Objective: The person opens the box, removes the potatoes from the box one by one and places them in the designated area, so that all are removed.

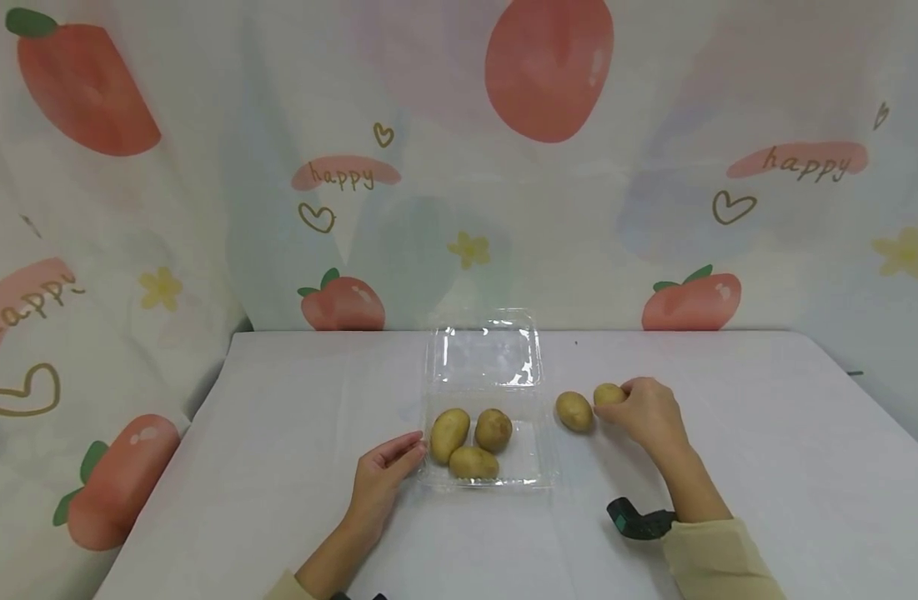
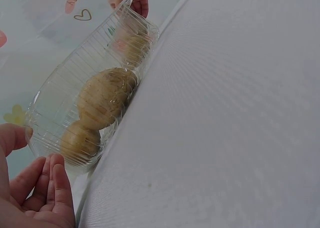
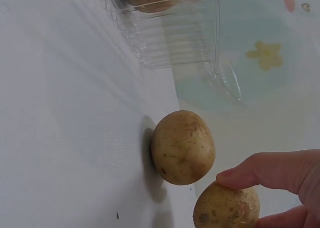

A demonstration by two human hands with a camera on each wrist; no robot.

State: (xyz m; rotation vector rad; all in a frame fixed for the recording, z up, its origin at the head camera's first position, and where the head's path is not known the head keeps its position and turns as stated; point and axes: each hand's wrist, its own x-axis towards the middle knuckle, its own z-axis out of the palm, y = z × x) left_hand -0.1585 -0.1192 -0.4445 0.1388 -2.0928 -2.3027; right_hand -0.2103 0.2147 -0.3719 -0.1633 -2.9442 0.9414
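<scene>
A clear plastic clamshell container lies with its lid raised at the back. Inside are a long potato, a round potato and a front potato. At the container's left edge, my left hand holds the rim between thumb and fingers. To the right of the container, a loose potato rests on the table. Just beyond it my right hand pinches another potato between thumb and fingers. Whether this held potato touches the table cannot be told.
A white cloth covers the table. Behind it hangs a patterned fabric backdrop that also runs along the left side. A black device is strapped at my right wrist.
</scene>
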